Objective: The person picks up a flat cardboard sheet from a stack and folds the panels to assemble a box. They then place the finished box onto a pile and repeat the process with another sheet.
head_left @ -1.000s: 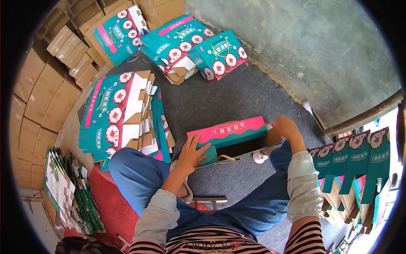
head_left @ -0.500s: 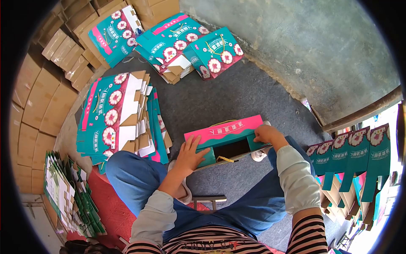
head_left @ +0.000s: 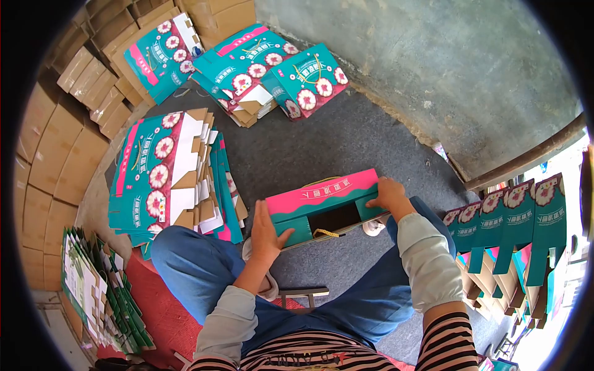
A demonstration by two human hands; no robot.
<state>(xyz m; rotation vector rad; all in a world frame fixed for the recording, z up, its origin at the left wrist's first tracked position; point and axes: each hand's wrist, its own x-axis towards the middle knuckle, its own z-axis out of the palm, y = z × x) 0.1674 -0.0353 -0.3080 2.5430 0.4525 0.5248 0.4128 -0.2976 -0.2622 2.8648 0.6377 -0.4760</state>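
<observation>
A pink and teal box [head_left: 322, 196] stands between my knees, with a dark opening in its top and a yellow cord handle [head_left: 327, 233] beside the opening. My left hand [head_left: 266, 234] lies against the box's left end, thumb spread from the fingers, which are extended along its side. At the right end, my right hand [head_left: 388, 196] grips the corner, its thumb on the top edge and its fingers around the outer side. The box's underside is hidden.
Flat teal cartons [head_left: 148, 170] are stacked left. More cartons [head_left: 247, 68] and a formed box [head_left: 307, 80] lie ahead. Brown boxes [head_left: 55, 148] line the far left, green cartons [head_left: 93, 278] stand lower left, and teal boxes [head_left: 513, 216] stand right. A concrete wall [head_left: 421, 55] rises behind.
My left hand has moved from the top of the box to its left end, its fingers now straighter. My right hand has shifted slightly at the corner.
</observation>
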